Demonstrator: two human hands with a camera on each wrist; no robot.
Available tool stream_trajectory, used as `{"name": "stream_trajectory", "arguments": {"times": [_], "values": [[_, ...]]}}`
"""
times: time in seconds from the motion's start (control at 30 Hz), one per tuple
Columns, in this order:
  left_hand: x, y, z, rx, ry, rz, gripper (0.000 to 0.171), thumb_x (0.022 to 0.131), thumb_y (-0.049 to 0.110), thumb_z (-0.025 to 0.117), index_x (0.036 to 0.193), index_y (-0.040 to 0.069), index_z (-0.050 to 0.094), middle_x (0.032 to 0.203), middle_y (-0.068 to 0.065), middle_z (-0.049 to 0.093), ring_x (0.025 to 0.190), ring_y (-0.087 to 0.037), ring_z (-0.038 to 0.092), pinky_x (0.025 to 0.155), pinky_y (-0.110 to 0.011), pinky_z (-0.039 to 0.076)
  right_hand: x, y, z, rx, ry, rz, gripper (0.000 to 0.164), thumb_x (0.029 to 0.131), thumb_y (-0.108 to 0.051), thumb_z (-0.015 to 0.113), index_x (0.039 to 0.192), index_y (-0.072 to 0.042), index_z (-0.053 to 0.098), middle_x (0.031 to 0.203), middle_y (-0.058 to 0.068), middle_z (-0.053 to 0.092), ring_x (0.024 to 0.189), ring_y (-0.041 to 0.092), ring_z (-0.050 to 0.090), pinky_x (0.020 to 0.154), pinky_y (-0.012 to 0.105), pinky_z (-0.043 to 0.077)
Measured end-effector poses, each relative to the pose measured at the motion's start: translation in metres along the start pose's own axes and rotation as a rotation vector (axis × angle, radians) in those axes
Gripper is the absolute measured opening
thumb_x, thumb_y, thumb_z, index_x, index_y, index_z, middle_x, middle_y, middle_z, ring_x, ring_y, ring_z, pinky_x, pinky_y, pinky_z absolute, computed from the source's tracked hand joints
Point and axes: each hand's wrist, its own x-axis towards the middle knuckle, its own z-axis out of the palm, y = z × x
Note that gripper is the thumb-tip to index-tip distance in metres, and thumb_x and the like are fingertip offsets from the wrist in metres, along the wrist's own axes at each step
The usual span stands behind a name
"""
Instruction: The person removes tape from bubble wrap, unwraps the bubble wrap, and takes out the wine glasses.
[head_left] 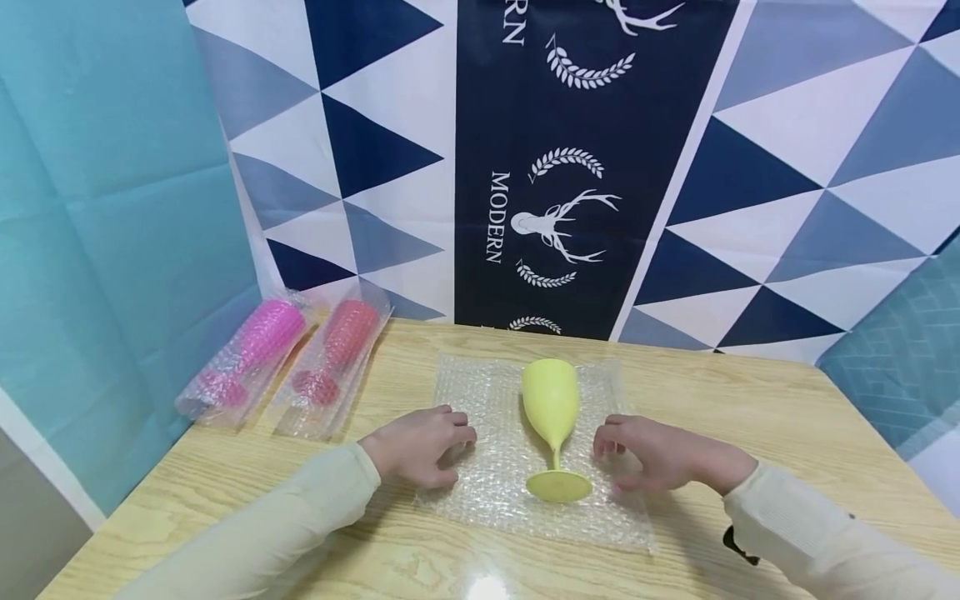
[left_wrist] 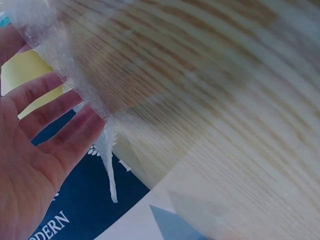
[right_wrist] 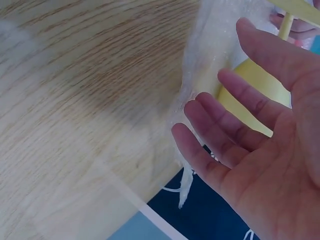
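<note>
A yellow goblet (head_left: 551, 400) lies on a sheet of bubble wrap (head_left: 491, 500), its bowl toward the wall and its round foot toward me. At the sheet's left edge is my left hand (head_left: 422, 446), fingers loosely bent; the left wrist view has its fingertips (left_wrist: 92, 120) right at the wrap's edge. My right hand (head_left: 663, 454) is over the opposite edge. In the right wrist view its fingers (right_wrist: 210, 115) are spread and gently bent beside the wrap, with the goblet's bowl (right_wrist: 250, 90) behind them. Neither hand grips the goblet.
Two more goblets, one pink (head_left: 266, 333) and one red (head_left: 348, 333), lie in bubble wrap at the back left of the wooden table (head_left: 390, 542). Behind the table hangs a patterned cloth (head_left: 390, 125), with a teal cloth (head_left: 135, 208) on the left.
</note>
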Motion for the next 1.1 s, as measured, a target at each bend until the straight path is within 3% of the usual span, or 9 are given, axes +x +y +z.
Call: {"name": "stream_trajectory", "arguments": {"times": [0.37, 0.73, 0.97, 1.1], "values": [[0.003, 0.002, -0.004, 0.012, -0.021, -0.020, 0.036, 0.078, 0.028, 0.070, 0.110, 0.014, 0.063, 0.091, 0.003, 0.060, 0.076, -0.008, 0.048, 0.078, -0.024, 0.050, 0.013, -0.010, -0.022, -0.049, 0.011, 0.058, 0.022, 0.083, -0.014, 0.074, 0.100, -0.008, 0.063, 0.092, 0.004, 0.063, 0.081, 0.016, 0.059, 0.070, 0.026, 0.050], [0.000, 0.006, -0.002, -0.003, -0.006, -0.006, 0.034, 0.077, 0.027, 0.070, 0.107, 0.013, 0.063, 0.086, 0.004, 0.058, 0.072, -0.007, 0.045, 0.072, -0.022, 0.047, 0.025, -0.007, -0.037, -0.076, 0.019, 0.222, 0.021, 0.083, -0.018, 0.074, 0.098, -0.007, 0.063, 0.091, 0.007, 0.061, 0.083, 0.020, 0.057, 0.072, 0.033, 0.050], [0.000, 0.006, -0.002, 0.007, -0.002, -0.002, 0.033, 0.077, 0.026, 0.070, 0.107, 0.013, 0.063, 0.087, 0.004, 0.058, 0.072, -0.005, 0.044, 0.079, -0.024, 0.050, 0.032, -0.005, -0.046, -0.047, 0.009, 0.337, 0.026, 0.085, -0.023, 0.073, 0.101, -0.005, 0.065, 0.096, 0.013, 0.063, 0.086, 0.023, 0.058, 0.075, 0.035, 0.050], [0.001, 0.006, -0.002, 0.011, 0.003, -0.005, 0.032, 0.077, 0.026, 0.070, 0.106, 0.014, 0.063, 0.085, 0.005, 0.057, 0.072, -0.005, 0.044, 0.077, -0.024, 0.049, 0.038, -0.003, -0.048, -0.037, 0.032, 0.365, 0.030, 0.085, -0.026, 0.072, 0.102, -0.003, 0.064, 0.098, 0.017, 0.063, 0.090, 0.028, 0.059, 0.078, 0.039, 0.051]]}}
